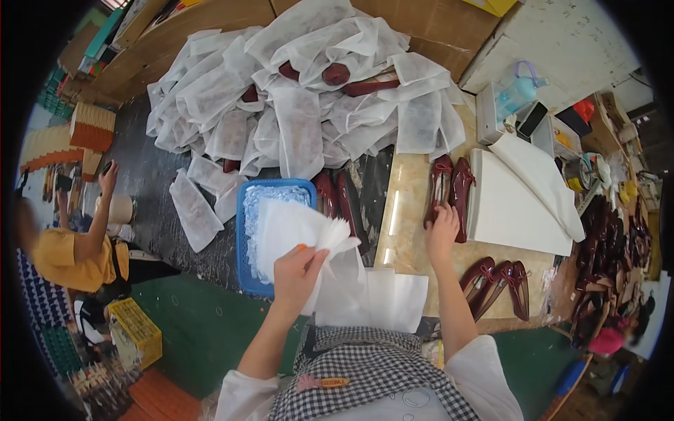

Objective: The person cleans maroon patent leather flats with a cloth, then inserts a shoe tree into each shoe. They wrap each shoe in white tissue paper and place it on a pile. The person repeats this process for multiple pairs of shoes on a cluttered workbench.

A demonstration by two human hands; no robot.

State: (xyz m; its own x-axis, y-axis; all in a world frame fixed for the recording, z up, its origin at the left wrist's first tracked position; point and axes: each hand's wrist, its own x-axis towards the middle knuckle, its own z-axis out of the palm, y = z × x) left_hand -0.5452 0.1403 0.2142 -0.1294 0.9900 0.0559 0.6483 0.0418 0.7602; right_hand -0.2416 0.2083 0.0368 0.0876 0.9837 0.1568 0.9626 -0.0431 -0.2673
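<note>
Fabric (288,228), white, thin and semi-sheer, is pinched narrowly between the thumb and fingers of the left hand (300,270), its gathered edge fanned upward and its loose part let fall over a blue rectangular plastic basket (241,245) of small pale-blue packets (251,210). The sheer material is perhaps held by one edge so that its layers can be parted.

The right hand (444,228) is laid, fingers loosely spread, on the near ends of two glossy burgundy flat shoes with small bows (461,182); whether a firm grip has been taken cannot be told. These are set side by side, toes away, on a tan marbled board (407,231), presumably so that both can be reached at once. By their right edge a stack of large white sheets (516,217) is placed, its top one folded back. Three more burgundy shoes (519,288) are lined up nearer the body, seemingly for easy reach. At the far side, white sheer bags (298,130) are heaped, burgundy leather showing among some.

Lettering is borne by an orange-yellow oval tag (333,382) on the black-and-white checked apron (379,365); no other writing can be made out with certainty.
</note>
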